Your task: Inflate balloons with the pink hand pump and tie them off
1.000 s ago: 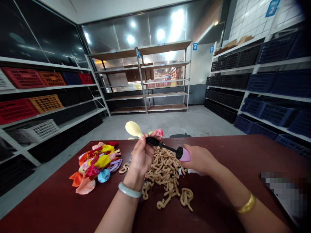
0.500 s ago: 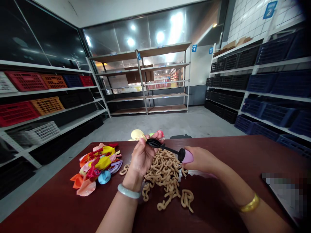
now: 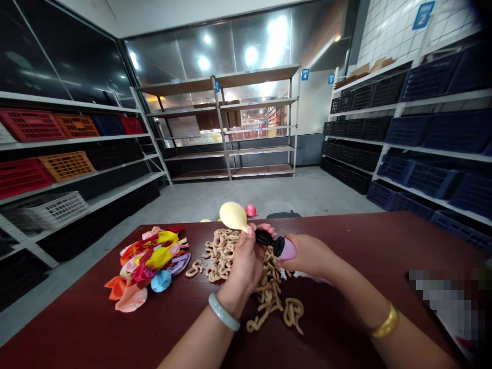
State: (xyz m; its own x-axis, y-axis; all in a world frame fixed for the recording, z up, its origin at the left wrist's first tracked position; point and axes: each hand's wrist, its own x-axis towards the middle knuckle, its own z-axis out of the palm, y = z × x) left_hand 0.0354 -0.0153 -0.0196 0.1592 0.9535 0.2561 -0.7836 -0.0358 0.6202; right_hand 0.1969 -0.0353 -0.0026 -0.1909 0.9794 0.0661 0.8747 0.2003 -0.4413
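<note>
A pale yellow balloon (image 3: 232,215), partly filled and pear-shaped, points up and left above the table. My left hand (image 3: 246,256) is closed around its neck, where it meets the black end of a hand balloon pump (image 3: 287,249); the nozzle itself is hidden by my fingers. My right hand (image 3: 307,252) grips the pump's light purple body. The two black parts of the pump sit close together. Below both hands lies a heap of tan, curly, worm-like pieces (image 3: 222,253), with a few loose strands in front.
Limp balloons in many colours (image 3: 157,259) lie in a pile at the left of the dark red table (image 3: 346,318). A blurred-out flat object (image 3: 446,302) rests at the right. Past the far edge shows a pink-red balloon (image 3: 250,210). Shelves with crates (image 3: 63,166) line the room.
The pump has shortened: its rod showed between my hands before and now the ends are nearly together. My left hand moved right, and the yellow balloon came with it and looks larger.
</note>
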